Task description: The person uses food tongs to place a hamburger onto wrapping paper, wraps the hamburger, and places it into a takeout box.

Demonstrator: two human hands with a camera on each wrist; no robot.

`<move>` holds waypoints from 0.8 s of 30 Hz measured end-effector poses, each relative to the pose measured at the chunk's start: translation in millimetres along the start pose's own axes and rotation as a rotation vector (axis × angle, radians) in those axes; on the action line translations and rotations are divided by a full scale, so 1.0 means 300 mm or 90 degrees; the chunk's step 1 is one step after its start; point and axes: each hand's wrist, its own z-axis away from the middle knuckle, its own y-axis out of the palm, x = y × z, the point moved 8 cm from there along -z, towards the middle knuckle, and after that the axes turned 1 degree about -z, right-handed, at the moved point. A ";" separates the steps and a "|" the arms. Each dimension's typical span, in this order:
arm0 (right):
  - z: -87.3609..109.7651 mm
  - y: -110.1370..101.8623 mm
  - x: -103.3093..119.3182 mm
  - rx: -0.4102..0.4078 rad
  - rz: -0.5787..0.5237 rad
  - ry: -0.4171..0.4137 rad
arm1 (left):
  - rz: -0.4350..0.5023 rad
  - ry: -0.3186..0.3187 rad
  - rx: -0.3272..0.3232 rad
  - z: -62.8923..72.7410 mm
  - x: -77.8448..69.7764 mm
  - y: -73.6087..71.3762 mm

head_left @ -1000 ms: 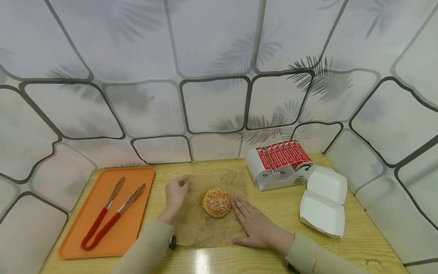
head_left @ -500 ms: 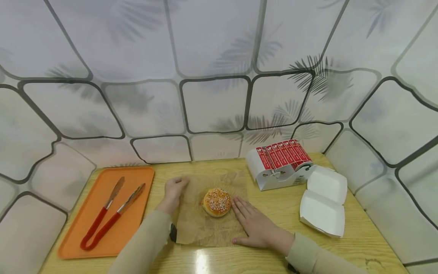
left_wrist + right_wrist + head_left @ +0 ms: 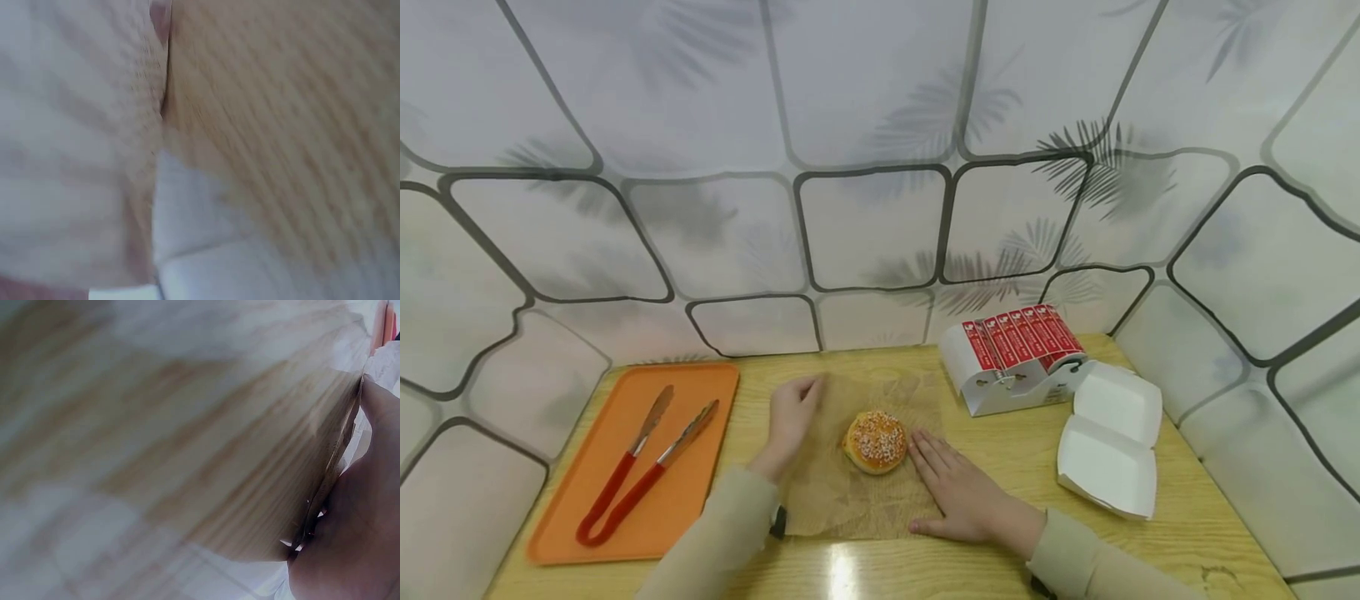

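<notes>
A sesame-topped burger (image 3: 877, 440) sits on a brown sheet of wrapping paper (image 3: 831, 504) in the middle of the table. My left hand (image 3: 792, 417) pinches the paper near its far left corner, fingers curled and knuckles outward. The paper's left side looks blurred and slightly lifted there. To the right of the burger, my right hand (image 3: 958, 492) lies flat across the paper's right edge, fingertips close beside the bun and thumb spread. The left wrist view is mostly sheet and wood grain, with a bit of fingertip (image 3: 160, 19) at the top.
On the left, an orange tray (image 3: 681, 529) holds red-handled tongs (image 3: 617, 504). A white carton of red-and-white packets (image 3: 1018, 337) stands at the back right. An opened white clamshell box (image 3: 1108, 467) lies at the right. A patterned wall (image 3: 872, 233) encloses the table (image 3: 1195, 525).
My left hand drew slightly back to the left, then shifted right and away along the paper's left edge, the paper lifting with it. The right hand and the burger stay put.
</notes>
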 end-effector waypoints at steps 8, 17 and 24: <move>-0.002 -0.006 -0.001 0.006 -0.005 0.006 | -0.099 0.156 0.056 0.118 -0.165 0.051; -0.005 0.008 -0.007 -0.002 0.004 0.004 | -0.292 0.369 0.102 0.251 -0.267 0.155; 0.000 0.000 -0.003 -0.006 -0.001 0.001 | -0.404 0.501 0.113 0.313 -0.272 0.203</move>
